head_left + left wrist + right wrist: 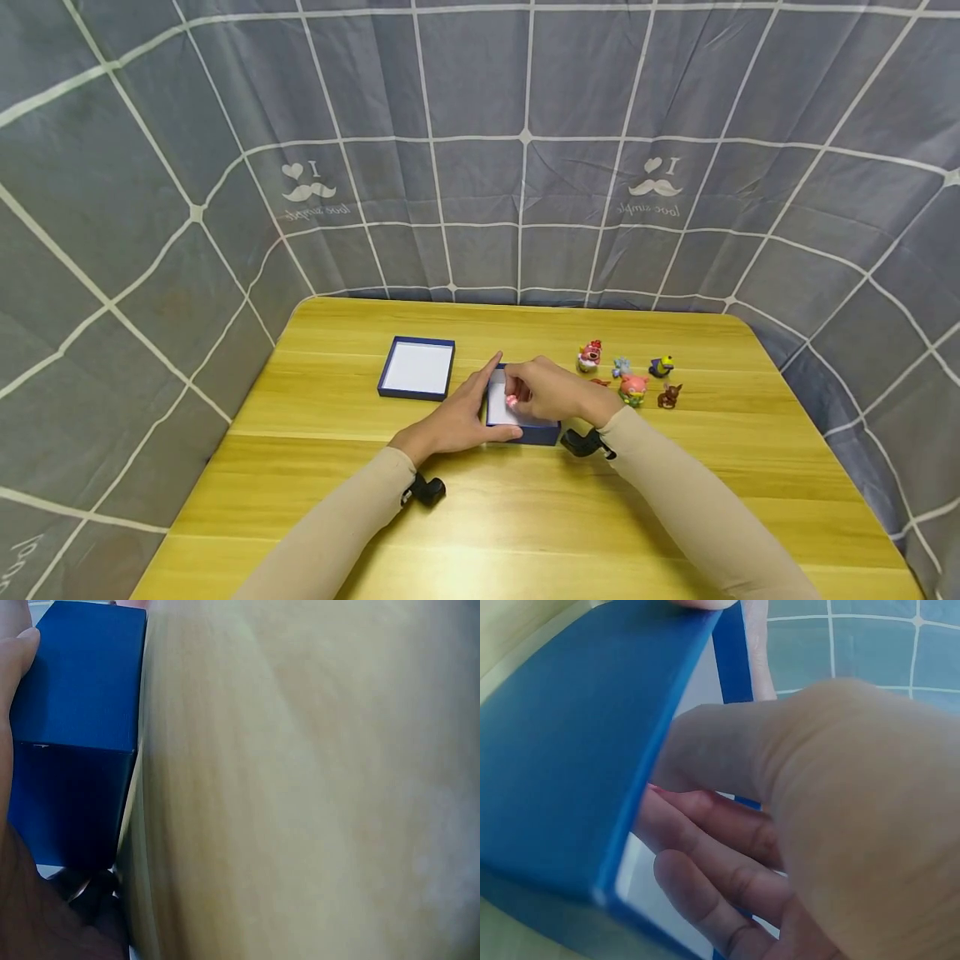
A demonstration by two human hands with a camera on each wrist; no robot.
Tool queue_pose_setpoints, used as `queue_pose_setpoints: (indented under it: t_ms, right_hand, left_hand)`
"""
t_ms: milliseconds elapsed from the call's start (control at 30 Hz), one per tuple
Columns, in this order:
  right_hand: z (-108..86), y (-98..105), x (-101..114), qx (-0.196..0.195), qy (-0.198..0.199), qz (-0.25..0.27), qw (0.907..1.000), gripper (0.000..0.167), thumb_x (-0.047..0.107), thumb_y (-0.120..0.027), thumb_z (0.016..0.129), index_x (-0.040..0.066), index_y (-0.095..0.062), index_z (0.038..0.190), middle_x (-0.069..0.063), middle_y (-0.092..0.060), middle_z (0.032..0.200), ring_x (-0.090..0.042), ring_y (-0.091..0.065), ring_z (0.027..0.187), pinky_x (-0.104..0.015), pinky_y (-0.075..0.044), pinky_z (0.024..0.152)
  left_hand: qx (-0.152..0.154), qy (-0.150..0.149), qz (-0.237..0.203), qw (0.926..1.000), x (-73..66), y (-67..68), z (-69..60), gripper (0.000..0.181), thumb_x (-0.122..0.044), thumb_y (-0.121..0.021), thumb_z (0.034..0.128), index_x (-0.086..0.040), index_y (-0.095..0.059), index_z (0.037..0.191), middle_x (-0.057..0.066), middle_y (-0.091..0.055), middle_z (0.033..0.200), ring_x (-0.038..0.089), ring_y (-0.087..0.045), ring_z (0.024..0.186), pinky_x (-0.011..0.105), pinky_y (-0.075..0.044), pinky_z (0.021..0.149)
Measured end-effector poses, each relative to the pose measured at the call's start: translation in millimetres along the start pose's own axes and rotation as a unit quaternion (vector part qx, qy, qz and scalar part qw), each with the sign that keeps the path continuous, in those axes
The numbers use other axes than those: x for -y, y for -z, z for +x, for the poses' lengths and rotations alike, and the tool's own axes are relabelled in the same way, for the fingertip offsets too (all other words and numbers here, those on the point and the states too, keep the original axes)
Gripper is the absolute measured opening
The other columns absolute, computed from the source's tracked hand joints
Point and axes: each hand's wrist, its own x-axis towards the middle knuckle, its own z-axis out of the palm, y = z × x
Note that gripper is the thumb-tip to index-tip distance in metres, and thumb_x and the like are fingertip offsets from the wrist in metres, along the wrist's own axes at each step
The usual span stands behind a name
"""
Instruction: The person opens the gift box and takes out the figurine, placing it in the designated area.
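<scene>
In the head view, an open blue box (538, 435) with a white inside stands mid-table. My left hand (455, 422) holds it at the left side, thumb along the near wall and fingers reaching toward the far corner. The left wrist view shows the thumb against the blue box (82, 682). My right hand (551, 390) reaches into the box and pinches a small pink-and-white figurine (512, 401). In the right wrist view the box wall (570, 757) hides the fingertips of the right hand (727, 817) and most of what they hold.
Left of the box lies a blue-rimmed white lid (417, 367), inside up. To the right stand several toy figurines: a red-and-white one (589, 357), a pink-and-green one (633, 389), a brown one (670, 397), a dark-and-yellow one (662, 366) and a pale blue one (621, 367).
</scene>
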Motion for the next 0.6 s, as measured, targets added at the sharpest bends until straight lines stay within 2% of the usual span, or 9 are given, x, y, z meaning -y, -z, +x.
queue_pose_setpoints:
  t_ms: [300, 600]
  right_hand:
    - [-10.2, 3.0, 3.9, -0.020, -0.005, 0.023, 0.9995, 0.012, 0.002, -0.082, 0.106, 0.009, -0.078, 0.115, -0.001, -0.079, 0.103, -0.006, -0.069, 0.090, -0.024, -0.062, 0.085]
    - [-20.4, 2.6, 5.9, -0.041, -0.003, 0.018, 0.9990, 0.016, 0.003, -0.082, 0.107, 0.007, -0.082, 0.122, -0.003, -0.082, 0.107, -0.006, -0.072, 0.091, -0.025, -0.066, 0.085]
  left_hand:
    - [0.001, 0.002, -0.002, 1.0000, 1.5, -0.3, -0.4, 0.134, -0.077, -0.085, 0.0959, -0.044, 0.005, 0.188, 0.010, -0.017, 0.197, 0.040, -0.030, 0.180, 0.068, -0.038, 0.140]
    - [0.004, 0.014, -0.002, 0.9999, -0.7, 0.3, -0.5, 0.134, -0.080, -0.085, 0.0942, -0.047, 0.006, 0.187, 0.008, -0.016, 0.198, 0.038, -0.031, 0.180, 0.067, -0.036, 0.141]
